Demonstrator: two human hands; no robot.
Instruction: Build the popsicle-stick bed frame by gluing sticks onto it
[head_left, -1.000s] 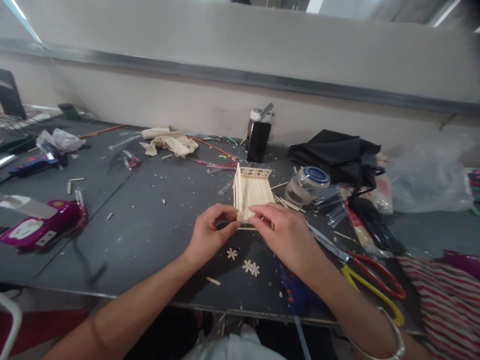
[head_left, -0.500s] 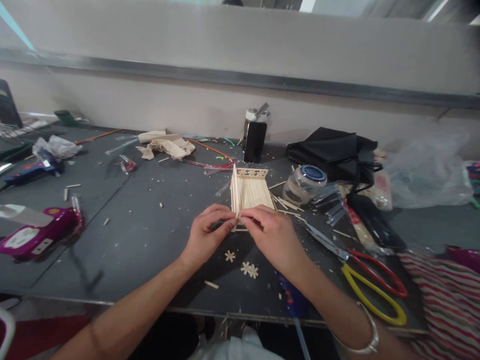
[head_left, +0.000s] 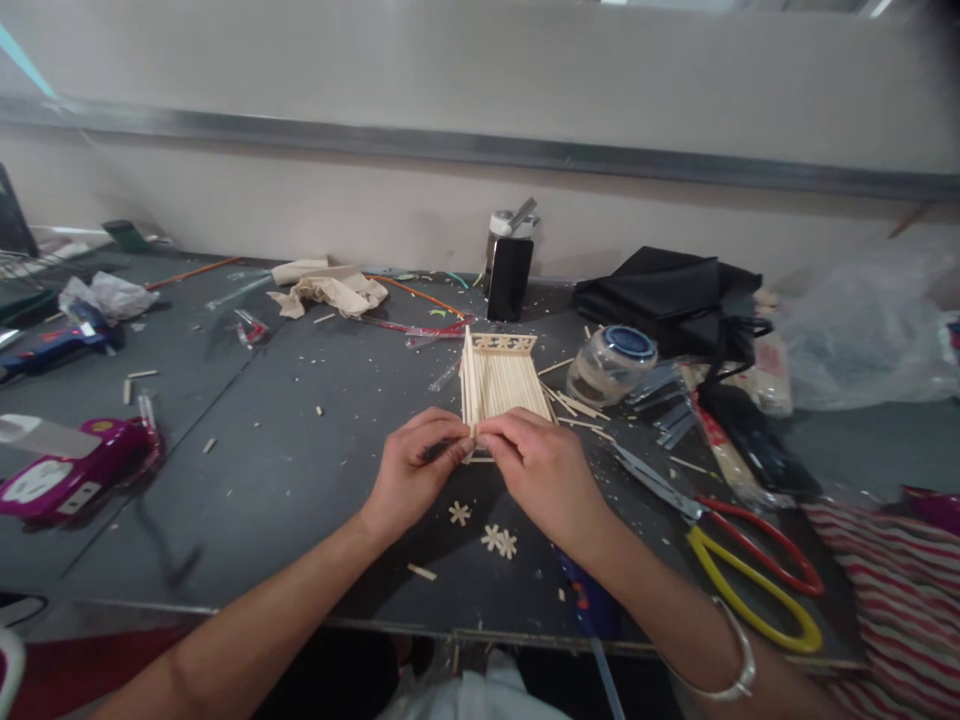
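Note:
A small model made of thin wooden sticks (head_left: 506, 388) lies in front of me, with a slatted floor, a raised left side and a low decorated rail at its far end. At its near left corner, the fingertips of my left hand (head_left: 412, 470) pinch a stick edge. My right hand (head_left: 546, 472) pinches the same corner, its fingertips almost meeting the left ones. The fingers hide the exact spot they grip. Closer to me on the table lie a single star-shaped stick piece (head_left: 460, 514) and a pair of touching star pieces (head_left: 499, 541).
Large scissors (head_left: 720, 545) with red and yellow handles lie at right, beyond a blue glue gun (head_left: 589, 595) beside my right forearm. A lidded jar (head_left: 611, 365), black bag (head_left: 667, 300) and upright phone (head_left: 510, 280) stand behind. At left lies a purple device (head_left: 75, 470).
Both hands keep their pinch on the model's corner with barely any movement. The camera view has shifted slightly.

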